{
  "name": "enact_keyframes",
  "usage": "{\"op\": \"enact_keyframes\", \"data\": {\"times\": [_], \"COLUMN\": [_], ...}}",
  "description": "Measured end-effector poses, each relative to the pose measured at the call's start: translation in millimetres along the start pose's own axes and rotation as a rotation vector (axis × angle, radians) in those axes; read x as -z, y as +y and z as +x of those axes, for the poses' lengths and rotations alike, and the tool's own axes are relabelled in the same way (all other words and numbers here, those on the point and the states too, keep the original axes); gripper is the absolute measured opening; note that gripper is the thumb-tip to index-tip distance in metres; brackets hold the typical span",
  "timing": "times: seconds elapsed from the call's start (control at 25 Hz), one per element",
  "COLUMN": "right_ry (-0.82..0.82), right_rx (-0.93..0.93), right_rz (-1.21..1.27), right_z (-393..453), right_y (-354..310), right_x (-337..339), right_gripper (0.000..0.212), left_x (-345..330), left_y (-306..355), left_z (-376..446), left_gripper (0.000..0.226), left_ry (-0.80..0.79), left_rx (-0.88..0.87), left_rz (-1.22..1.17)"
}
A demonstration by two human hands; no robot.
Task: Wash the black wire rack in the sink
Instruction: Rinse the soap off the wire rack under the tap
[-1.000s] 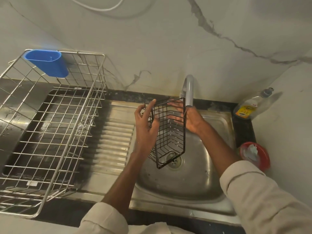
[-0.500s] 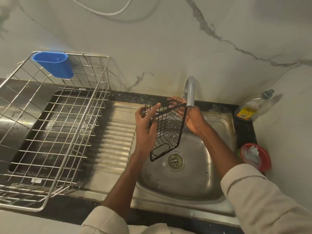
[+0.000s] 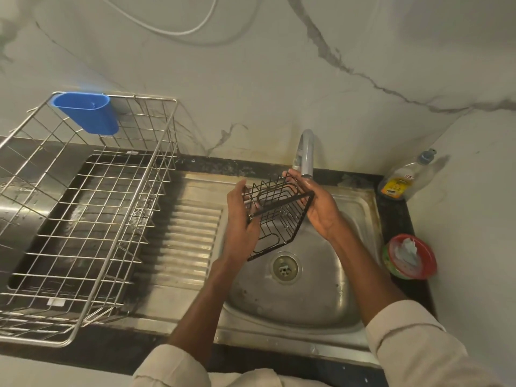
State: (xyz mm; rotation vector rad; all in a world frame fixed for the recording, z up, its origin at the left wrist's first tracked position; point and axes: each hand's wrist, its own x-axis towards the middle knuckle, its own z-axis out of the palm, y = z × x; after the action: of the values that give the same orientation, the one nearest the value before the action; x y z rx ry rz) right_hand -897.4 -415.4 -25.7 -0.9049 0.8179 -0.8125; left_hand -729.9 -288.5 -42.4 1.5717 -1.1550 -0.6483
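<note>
A small black wire rack (image 3: 275, 216) is held tilted above the steel sink (image 3: 304, 291), just under the grey tap spout (image 3: 306, 152). My left hand (image 3: 241, 227) grips its left side, fingers curled over a rim wire. My right hand (image 3: 318, 208) cups its right end from behind, palm against the wires. The rack's lower corner hangs above the drain (image 3: 284, 268). No water stream is clearly visible from the tap.
A large steel dish basket (image 3: 83, 224) with a blue plastic cup holder (image 3: 86, 113) covers the left drainboard. A dish soap bottle (image 3: 402, 180) leans in the right corner. A red tub (image 3: 410, 256) with a scrubber sits beside the sink. The marble wall rises close behind.
The rack has been turned from hanging nearly upright to lying tilted, its open side rolled upward. Both hands shifted their hold with it, staying under the tap.
</note>
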Motion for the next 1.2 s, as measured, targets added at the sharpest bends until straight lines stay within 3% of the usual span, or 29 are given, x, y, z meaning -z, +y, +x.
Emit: {"op": "enact_keyframes", "data": {"times": [0.2, 0.32, 0.52, 0.72, 0.88, 1.04, 1.2], "right_ry": [0.022, 0.039, 0.380, 0.485, 0.552, 0.484, 0.632], "right_rx": [0.036, 0.074, 0.073, 0.122, 0.167, 0.167, 0.263], "right_rz": [-0.014, -0.020, -0.220, -0.434, -0.635, -0.667, -0.719], "right_z": [11, 21, -5, -49, -51, -49, -59], "right_y": [-4, -9, 6, 22, 21, 14, 11], "right_x": [-11, -19, -16, 2, 14, 0, 0], "right_gripper": [0.037, 0.033, 0.015, 0.045, 0.039, 0.040, 0.018], "left_x": [9, 9, 0, -11, -17, -12, -14], "left_y": [1, 0, 7, 17, 23, 24, 18], "left_z": [-1, -4, -6, -16, -27, -31, -33], "left_gripper": [0.081, 0.082, 0.097, 0.117, 0.114, 0.098, 0.078], "left_ry": [-0.112, -0.075, -0.049, -0.091, -0.100, -0.041, -0.042], "left_rx": [-0.071, -0.037, -0.047, -0.075, -0.084, -0.106, -0.150], "left_rz": [0.255, 0.247, 0.236, 0.229, 0.222, 0.215, 0.224]}}
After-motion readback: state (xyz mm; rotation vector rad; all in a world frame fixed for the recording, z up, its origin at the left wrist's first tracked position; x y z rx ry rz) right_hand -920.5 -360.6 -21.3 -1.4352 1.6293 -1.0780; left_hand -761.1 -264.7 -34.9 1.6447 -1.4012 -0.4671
